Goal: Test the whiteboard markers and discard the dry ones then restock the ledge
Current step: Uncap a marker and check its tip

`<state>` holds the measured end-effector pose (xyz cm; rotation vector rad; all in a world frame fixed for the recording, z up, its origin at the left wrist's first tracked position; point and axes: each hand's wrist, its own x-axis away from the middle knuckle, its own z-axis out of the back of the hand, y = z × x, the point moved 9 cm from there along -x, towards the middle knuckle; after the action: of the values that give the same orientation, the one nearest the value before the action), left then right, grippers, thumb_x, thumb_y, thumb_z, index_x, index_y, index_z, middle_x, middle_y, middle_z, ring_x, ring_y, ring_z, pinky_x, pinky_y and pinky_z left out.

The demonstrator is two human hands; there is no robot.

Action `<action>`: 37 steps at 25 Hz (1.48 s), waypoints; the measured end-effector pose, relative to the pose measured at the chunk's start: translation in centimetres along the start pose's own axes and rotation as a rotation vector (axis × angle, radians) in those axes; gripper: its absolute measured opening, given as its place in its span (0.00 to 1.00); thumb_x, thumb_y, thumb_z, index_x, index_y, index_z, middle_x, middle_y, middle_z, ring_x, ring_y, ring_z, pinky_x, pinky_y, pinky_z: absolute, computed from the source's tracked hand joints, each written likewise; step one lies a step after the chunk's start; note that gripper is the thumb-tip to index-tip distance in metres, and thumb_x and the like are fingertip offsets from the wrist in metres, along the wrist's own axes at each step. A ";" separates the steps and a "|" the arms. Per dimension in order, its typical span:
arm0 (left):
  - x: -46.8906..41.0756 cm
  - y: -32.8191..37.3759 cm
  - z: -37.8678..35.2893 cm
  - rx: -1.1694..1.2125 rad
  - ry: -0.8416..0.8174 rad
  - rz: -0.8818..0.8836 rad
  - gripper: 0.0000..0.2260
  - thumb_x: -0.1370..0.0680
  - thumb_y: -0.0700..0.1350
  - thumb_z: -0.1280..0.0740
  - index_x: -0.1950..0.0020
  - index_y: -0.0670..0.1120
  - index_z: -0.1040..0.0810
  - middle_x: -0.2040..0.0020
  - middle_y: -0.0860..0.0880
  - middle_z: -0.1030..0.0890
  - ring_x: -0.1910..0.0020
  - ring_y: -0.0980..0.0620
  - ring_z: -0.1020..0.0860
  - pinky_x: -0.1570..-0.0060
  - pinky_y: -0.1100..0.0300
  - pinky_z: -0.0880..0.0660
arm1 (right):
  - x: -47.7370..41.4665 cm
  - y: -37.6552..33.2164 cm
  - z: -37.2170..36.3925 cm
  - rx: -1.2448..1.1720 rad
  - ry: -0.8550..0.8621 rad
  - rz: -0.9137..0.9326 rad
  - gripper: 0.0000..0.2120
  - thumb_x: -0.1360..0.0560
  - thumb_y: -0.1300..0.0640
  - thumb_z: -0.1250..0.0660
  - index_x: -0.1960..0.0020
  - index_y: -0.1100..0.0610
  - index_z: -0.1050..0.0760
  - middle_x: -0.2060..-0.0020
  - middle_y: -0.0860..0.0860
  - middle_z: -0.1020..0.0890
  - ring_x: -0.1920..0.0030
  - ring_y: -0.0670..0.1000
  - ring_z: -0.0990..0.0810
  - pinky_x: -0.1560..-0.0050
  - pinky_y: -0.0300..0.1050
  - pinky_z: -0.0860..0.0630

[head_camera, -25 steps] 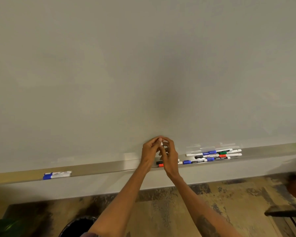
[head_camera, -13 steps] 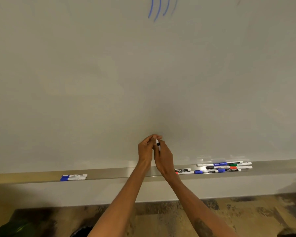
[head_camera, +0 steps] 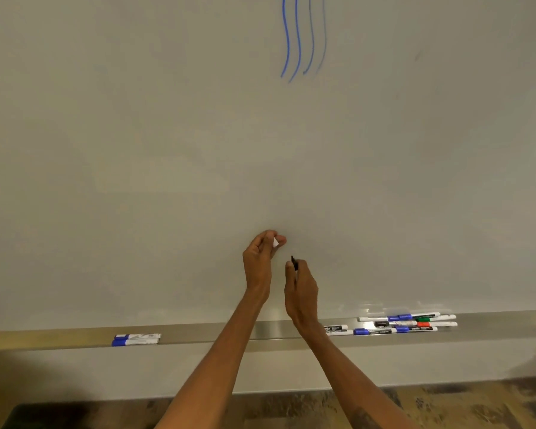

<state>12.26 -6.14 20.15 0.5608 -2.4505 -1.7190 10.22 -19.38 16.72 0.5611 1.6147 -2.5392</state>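
My right hand (head_camera: pixel 300 289) grips an uncapped black marker (head_camera: pixel 294 263) with its dark tip pointing up, close to the whiteboard (head_camera: pixel 167 150). My left hand (head_camera: pixel 260 258) is a little higher and to the left, and pinches a small white cap (head_camera: pixel 275 242) between thumb and fingers. The two hands are apart. Several capped markers (head_camera: pixel 396 325) in blue, black, green and red lie in a cluster on the metal ledge (head_camera: pixel 260 334) at the right. Two blue-capped markers (head_camera: pixel 136 339) lie side by side on the ledge at the left.
Several wavy blue lines (head_camera: pixel 302 38) are drawn high on the board. A faint grey streak (head_camera: pixel 418 55) shows to their right. Below the ledge is a pale wall strip, then patterned floor (head_camera: pixel 446 407).
My hands were joined on the marker near the ledge. They rose and drew apart, the cap coming off in my left hand. My view has tilted up, bringing the blue lines into sight.
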 end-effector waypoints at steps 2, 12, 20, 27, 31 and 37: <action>-0.1 2.7 -0.9 0.018 -0.014 -0.074 0.10 0.18 0.45 0.36 0.43 0.40 0.20 0.51 0.42 0.15 0.48 0.44 0.16 0.41 0.52 0.21 | -1.9 -2.2 2.1 -0.093 0.081 0.080 0.10 0.16 0.55 0.46 0.40 0.52 0.28 0.52 0.47 0.23 0.54 0.41 0.23 0.52 0.36 0.26; -1.3 18.5 -7.3 -0.137 0.002 -0.518 0.12 0.22 0.44 0.29 0.40 0.43 0.18 0.44 0.51 0.16 0.43 0.57 0.19 0.41 0.65 0.24 | -11.4 -18.4 14.1 -0.594 0.197 0.299 0.09 0.19 0.59 0.37 0.41 0.57 0.21 0.52 0.53 0.16 0.55 0.53 0.17 0.50 0.45 0.21; -2.8 28.9 -9.7 -0.342 0.035 -1.006 0.16 0.16 0.42 0.41 0.30 0.39 0.26 0.32 0.53 0.23 0.28 0.64 0.33 0.22 0.49 0.43 | -14.5 -22.9 17.6 -0.862 0.130 0.365 0.12 0.19 0.55 0.36 0.37 0.53 0.27 0.46 0.55 0.17 0.45 0.53 0.19 0.47 0.48 0.23; -6.8 30.1 -9.5 -0.495 0.058 -1.023 0.18 0.15 0.45 0.44 0.25 0.44 0.32 0.25 0.58 0.32 0.21 0.51 0.45 0.22 0.57 0.47 | -16.2 -25.3 18.3 -0.784 0.226 0.401 0.12 0.18 0.57 0.41 0.42 0.62 0.22 0.61 0.56 0.21 0.61 0.51 0.25 0.60 0.43 0.27; -7.2 29.8 -9.3 -0.515 0.084 -0.992 0.19 0.15 0.44 0.43 0.23 0.52 0.36 0.23 0.60 0.40 0.22 0.59 0.50 0.24 0.49 0.39 | -16.7 -28.8 18.8 -0.639 0.293 0.543 0.13 0.21 0.56 0.34 0.40 0.62 0.23 0.51 0.57 0.17 0.52 0.51 0.17 0.52 0.45 0.19; -6.9 29.9 -9.3 -0.543 0.086 -1.031 0.19 0.15 0.43 0.43 0.24 0.49 0.34 0.24 0.65 0.41 0.22 0.63 0.50 0.25 0.47 0.38 | -18.5 -33.9 20.6 -0.423 0.463 0.727 0.13 0.21 0.58 0.34 0.39 0.63 0.22 0.48 0.53 0.16 0.49 0.44 0.18 0.47 0.36 0.21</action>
<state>14.05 -3.16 52.04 1.9387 -1.5178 -2.4193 13.21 -25.09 60.06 1.4281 1.5858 -1.5632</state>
